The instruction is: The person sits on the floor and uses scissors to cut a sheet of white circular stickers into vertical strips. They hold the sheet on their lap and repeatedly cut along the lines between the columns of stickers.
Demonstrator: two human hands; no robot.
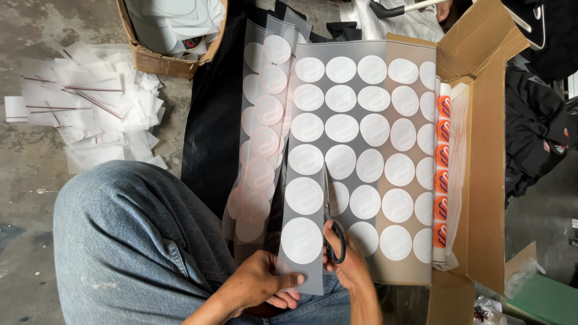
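grey, semi-see-through film sheet [361,150] w/ rows of white oval stickers printed on it lies across an open cardboard box [481,180], long axis running away from the person, near edge over the lap. matte, smooth, slightly glossy where light hits. left hand [259,283] pinches the near corner of the leftmost column of the sheet, thumb on top, fingers curled under, closed on the film. right hand [349,265] grips black-handled scissors [330,216], fingers thru the loops; blades point straight away from the person, along the sheet's long axis, sitting in the gap btwn the 1st and 2nd column of ovals. a cut runs up from the near edge to abt the blade tips, so the left column hangs partly free as a strip.

left of the sheet, already-cut strips [265,120] of the same film overlap in a loose fan on black fabric [208,120], ovals showing pinkish thru layers. right edge of the box: a rolled sheet w/ orange round stickers [443,162] stacked in a line. person's knee in blue denim [120,241] fills lower left. concrete floor [30,168], rough and stained, w/ a heap of thin clear offcuts [90,108]. second cardboard box [168,36] top left holds white pieces. dark clothing [536,132] piled at right.
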